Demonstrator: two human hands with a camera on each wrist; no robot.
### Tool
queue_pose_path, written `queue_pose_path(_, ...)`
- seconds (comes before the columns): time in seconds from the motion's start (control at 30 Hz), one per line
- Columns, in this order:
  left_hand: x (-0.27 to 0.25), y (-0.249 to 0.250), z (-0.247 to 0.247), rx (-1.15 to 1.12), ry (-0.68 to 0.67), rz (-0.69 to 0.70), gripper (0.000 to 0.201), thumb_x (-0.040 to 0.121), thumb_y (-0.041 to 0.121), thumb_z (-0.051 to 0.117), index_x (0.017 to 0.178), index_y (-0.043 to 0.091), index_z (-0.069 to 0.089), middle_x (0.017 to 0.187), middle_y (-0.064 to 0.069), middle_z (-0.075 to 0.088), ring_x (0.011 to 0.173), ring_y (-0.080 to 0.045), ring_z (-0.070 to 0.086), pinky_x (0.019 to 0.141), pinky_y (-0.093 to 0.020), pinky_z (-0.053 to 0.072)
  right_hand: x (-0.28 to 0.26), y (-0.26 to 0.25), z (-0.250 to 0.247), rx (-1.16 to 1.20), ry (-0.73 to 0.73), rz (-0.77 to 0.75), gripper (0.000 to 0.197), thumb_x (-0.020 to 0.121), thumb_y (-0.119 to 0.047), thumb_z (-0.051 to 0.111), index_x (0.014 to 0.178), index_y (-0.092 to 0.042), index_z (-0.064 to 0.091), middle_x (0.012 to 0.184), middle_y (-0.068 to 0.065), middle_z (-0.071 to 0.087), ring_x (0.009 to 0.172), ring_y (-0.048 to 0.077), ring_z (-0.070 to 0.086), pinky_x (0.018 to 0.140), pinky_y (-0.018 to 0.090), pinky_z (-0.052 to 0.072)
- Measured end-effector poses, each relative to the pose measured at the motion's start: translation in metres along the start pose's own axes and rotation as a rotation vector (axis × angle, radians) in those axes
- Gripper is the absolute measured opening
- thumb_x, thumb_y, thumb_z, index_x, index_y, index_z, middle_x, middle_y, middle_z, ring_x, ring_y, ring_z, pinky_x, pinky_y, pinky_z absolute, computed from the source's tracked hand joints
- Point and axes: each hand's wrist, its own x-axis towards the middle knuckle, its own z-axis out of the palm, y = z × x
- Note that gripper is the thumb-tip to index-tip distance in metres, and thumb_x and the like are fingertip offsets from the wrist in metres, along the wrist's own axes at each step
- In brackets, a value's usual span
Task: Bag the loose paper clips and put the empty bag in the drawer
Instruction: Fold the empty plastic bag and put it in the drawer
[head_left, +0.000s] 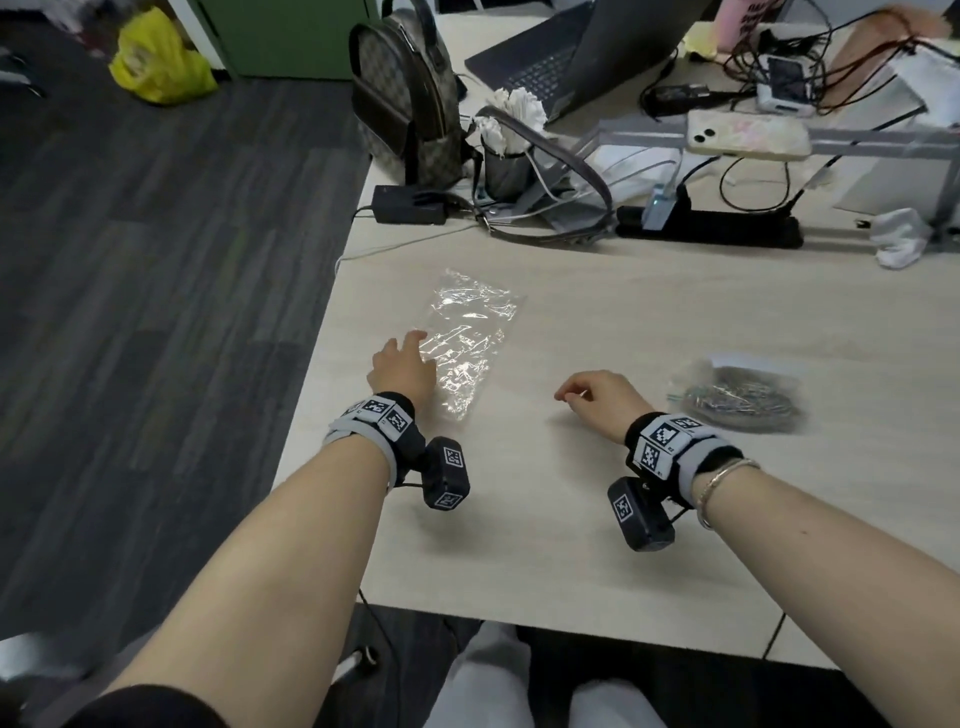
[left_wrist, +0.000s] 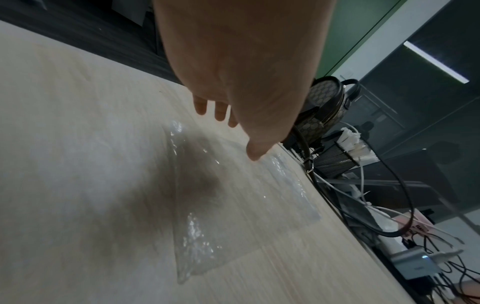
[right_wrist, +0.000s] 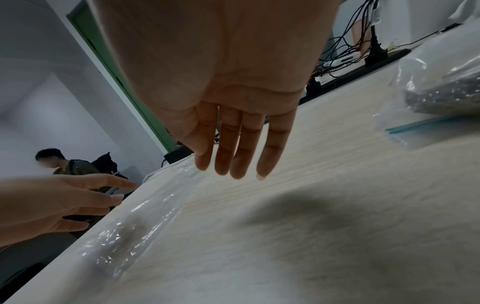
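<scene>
Crowded along the far edge of the desk (head_left: 597, 519): a patterned backpack (head_left: 405, 98), a mesh cup (head_left: 506, 169) of white sticks, a grey strap (head_left: 566, 161), a black power strip (head_left: 711, 228), a phone (head_left: 748, 132) on a grey rail, a laptop (head_left: 545, 62), tangled cables. On the floor far left, a yellow bag (head_left: 156, 60). Nothing between either hand and the plastic.

Flat on the desk left of centre, an empty clear bag (head_left: 467, 343), crinkled, long axis running from the near edge away and slightly rightward toward the backpack; which end is the mouth cannot be told. To the right, well apart, a filled bag (head_left: 737, 395) holding a dark heap of paper clips (head_left: 735, 400).

Left hand (head_left: 402, 371) over the near left corner of the empty bag, fingers loosely spread, nothing gripped; contact uncertain. Right hand (head_left: 602, 397) between the two bags, looking curled from the head view.

From the left wrist view only: thumb tip and fingertips (left_wrist: 221, 113) hanging clear above the film (left_wrist: 233, 205). From the right wrist view only: straight, close-set fingers (right_wrist: 244, 152) over bare wood, a blue-green seal strip (right_wrist: 420, 125) on the filled bag, a seated person (right_wrist: 70, 164) beyond the desk.
</scene>
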Motion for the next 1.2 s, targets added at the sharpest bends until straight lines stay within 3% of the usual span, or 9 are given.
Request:
queue_pose_path(0.23, 0.026, -0.008, 0.016, 0.091, -0.119, -0.005, 0.031, 0.097, 0.028, 0.037, 0.122, 0.030, 0.055, 0.142, -0.016, 0.033, 0.131, -0.035, 0.032, 0.106, -0.047, 0.034, 0.011, 0.014, 0.005, -0.016, 0.004, 0.082, 0.021, 0.089, -0.010, 0.050, 0.094, -0.015, 0.069, 0.105, 0.005, 0.067, 0.085, 0.013, 0.052, 0.079, 0.022, 0.037)
queue_pose_path(0.33, 0.024, -0.004, 0.019, -0.007, -0.084, -0.016, 0.025, 0.094, 0.023, 0.046, 0.111, 0.019, 0.064, 0.135, -0.011, 0.038, 0.124, -0.032, 0.040, 0.102, -0.042, 0.038, 0.013, 0.017, 0.007, -0.029, -0.005, 0.110, 0.021, 0.089, -0.009, 0.050, 0.094, -0.014, 0.069, 0.105, 0.006, 0.066, 0.087, 0.014, 0.053, 0.079, 0.023, 0.037)
queue_pose_path(0.47, 0.021, 0.002, 0.026, -0.237, -0.109, 0.005, 0.021, 0.087, 0.001, 0.045, 0.098, 0.011, 0.060, 0.119, -0.018, 0.051, 0.086, -0.028, 0.055, 0.075, -0.030, 0.043, 0.015, 0.014, 0.006, -0.024, -0.013, 0.112, 0.021, 0.089, -0.008, 0.050, 0.095, -0.013, 0.069, 0.102, 0.004, 0.066, 0.085, 0.015, 0.052, 0.079, 0.023, 0.038)
queue_pose_path(0.53, 0.018, 0.006, 0.028, -0.286, -0.143, 0.032, 0.020, 0.086, 0.000, 0.045, 0.097, 0.013, 0.057, 0.110, -0.015, 0.058, 0.085, -0.026, 0.054, 0.069, -0.028, 0.040, 0.015, 0.013, 0.005, -0.013, -0.004, 0.109, 0.020, 0.088, -0.008, 0.051, 0.096, -0.013, 0.069, 0.101, 0.003, 0.065, 0.084, 0.014, 0.052, 0.078, 0.022, 0.038)
queue_pose_path(0.7, 0.003, 0.031, 0.020, -0.347, -0.242, 0.170, 0.025, 0.082, -0.005, 0.051, 0.083, 0.016, 0.065, 0.094, -0.004, 0.060, 0.088, -0.020, 0.057, 0.075, -0.023, 0.040, 0.006, 0.016, 0.001, 0.058, 0.034, 0.136, 0.035, 0.088, -0.010, 0.049, 0.120, -0.022, 0.058, 0.092, 0.002, 0.062, 0.087, 0.017, 0.056, 0.078, 0.024, 0.041)
queue_pose_path(0.83, -0.013, 0.057, 0.006, -0.465, -0.220, 0.304, 0.048, 0.077, -0.017, 0.032, 0.094, 0.010, 0.067, 0.103, -0.005, 0.053, 0.084, -0.021, 0.061, 0.071, -0.022, 0.044, -0.010, 0.015, -0.009, 0.138, 0.051, 0.135, 0.062, 0.089, -0.015, 0.053, 0.143, -0.032, 0.029, 0.090, 0.004, 0.067, 0.090, 0.020, 0.062, 0.078, 0.022, 0.040)
queue_pose_path(1.0, -0.032, 0.093, -0.008, -0.558, -0.207, 0.445, 0.057, 0.076, -0.017, 0.027, 0.104, 0.017, 0.063, 0.096, -0.001, 0.048, 0.077, -0.013, 0.063, 0.054, -0.007, 0.040, -0.031, 0.005, -0.029, 0.222, 0.193, 0.062, 0.076, 0.090, -0.026, 0.058, 0.146, -0.038, 0.009, 0.097, 0.000, 0.063, 0.091, 0.018, 0.060, 0.087, 0.025, 0.042)
queue_pose_path(1.1, -0.044, 0.113, -0.012, -0.580, -0.230, 0.521, 0.053, 0.079, -0.016, 0.031, 0.105, 0.020, 0.061, 0.095, -0.001, 0.047, 0.077, -0.009, 0.066, 0.050, -0.009, 0.037, -0.037, 0.006, -0.045, 0.264, 0.356, 0.025, 0.075, 0.088, -0.020, 0.060, 0.145, -0.038, 0.015, 0.099, 0.000, 0.059, 0.089, 0.017, 0.059, 0.088, 0.024, 0.041)
queue_pose_path(1.2, -0.056, 0.127, -0.012, -0.594, -0.254, 0.571, 0.043, 0.084, -0.009, 0.042, 0.111, 0.021, 0.058, 0.100, 0.000, 0.050, 0.074, -0.008, 0.063, 0.055, -0.007, 0.041, -0.043, 0.012, -0.061, 0.303, 0.502, -0.010, 0.064, 0.085, -0.006, 0.060, 0.140, -0.030, 0.036, 0.087, 0.003, 0.058, 0.080, 0.015, 0.056, 0.086, 0.024, 0.044)
